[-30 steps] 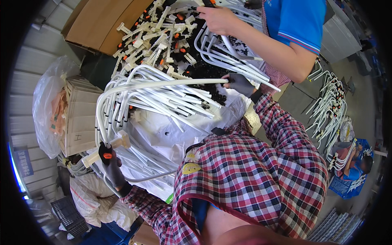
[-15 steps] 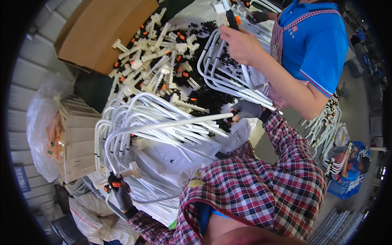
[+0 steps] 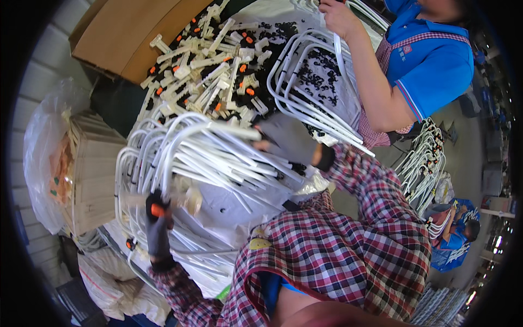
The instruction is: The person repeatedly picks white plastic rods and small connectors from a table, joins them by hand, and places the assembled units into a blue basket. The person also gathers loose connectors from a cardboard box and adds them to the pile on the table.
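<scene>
Both my hands wear grey gloves with bare fingertips. My left hand (image 3: pixel 158 240) is closed around a black clamp fitting with an orange button (image 3: pixel 157 210), at the lower end of a bent white tube (image 3: pixel 226 129). Beside it, a cream plastic piece (image 3: pixel 192 199) is smeared by motion. My right hand (image 3: pixel 291 140) is closed at the tube's other end, its fingertips partly blurred. The tube lies across a stack of similar white tubes (image 3: pixel 218 169) with dark bands. Beyond it spreads a heap of cream plastic fittings (image 3: pixel 218 87), with black and orange parts.
A large cardboard box (image 3: pixel 131 41) stands at the far left, above a carton with clear plastic (image 3: pixel 90 180). Small black clips (image 3: pixel 316 76) lie scattered at the back. At right, a co-worker in a blue shirt (image 3: pixel 436 65) handles another white tube. Sacks (image 3: pixel 117 286) lie lower left.
My right hand has moved left and slightly up with the tube end. My left hand has risen with the clamp fitting. The co-worker's raised hand has moved up and right.
</scene>
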{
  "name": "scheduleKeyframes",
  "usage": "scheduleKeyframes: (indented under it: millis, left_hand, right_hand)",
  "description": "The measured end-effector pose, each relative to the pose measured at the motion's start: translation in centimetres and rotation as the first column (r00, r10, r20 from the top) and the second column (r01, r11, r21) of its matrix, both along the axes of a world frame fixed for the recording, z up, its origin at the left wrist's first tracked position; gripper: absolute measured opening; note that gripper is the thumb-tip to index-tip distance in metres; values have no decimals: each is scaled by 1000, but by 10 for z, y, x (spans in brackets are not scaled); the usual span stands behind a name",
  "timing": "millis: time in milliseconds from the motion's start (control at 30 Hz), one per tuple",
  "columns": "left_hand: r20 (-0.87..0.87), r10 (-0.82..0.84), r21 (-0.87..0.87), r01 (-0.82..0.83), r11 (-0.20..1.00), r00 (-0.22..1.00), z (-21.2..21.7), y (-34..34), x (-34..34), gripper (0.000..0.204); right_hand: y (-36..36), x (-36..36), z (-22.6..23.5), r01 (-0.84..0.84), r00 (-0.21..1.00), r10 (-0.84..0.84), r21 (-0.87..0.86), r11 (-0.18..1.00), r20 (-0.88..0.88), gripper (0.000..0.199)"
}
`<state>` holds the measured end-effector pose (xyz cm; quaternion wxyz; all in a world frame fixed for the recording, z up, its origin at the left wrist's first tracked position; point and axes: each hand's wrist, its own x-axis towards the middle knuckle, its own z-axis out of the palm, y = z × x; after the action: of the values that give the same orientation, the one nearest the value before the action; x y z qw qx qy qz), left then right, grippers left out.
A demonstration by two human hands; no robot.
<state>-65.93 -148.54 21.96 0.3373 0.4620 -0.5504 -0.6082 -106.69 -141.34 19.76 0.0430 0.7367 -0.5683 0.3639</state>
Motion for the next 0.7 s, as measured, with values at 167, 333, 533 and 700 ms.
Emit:
scheduleKeyframes:
  millis: [167,333,533,700]
  left_hand:
    - [35,-220,50,218,975,975,36,-5,-64,58]
    - [9,-435,175,427,887,901,50,-4,-67,72]
    - [-107,-721,-46,720,692,685,44,-5,-92,97]
    - [86,-690,-260,685,680,718,29,-16,-123,80]
  right_hand:
    - [-65,40,67,-196,960,112,-334,922,-256,22]
    - [-47,87,83,-396,671,270,-26,918,-690,12]
    - [-25,63,72,-360,853,184,-294,885,-489,17]
    - [1,45,22,-115,984,51,-393,912,-168,40]
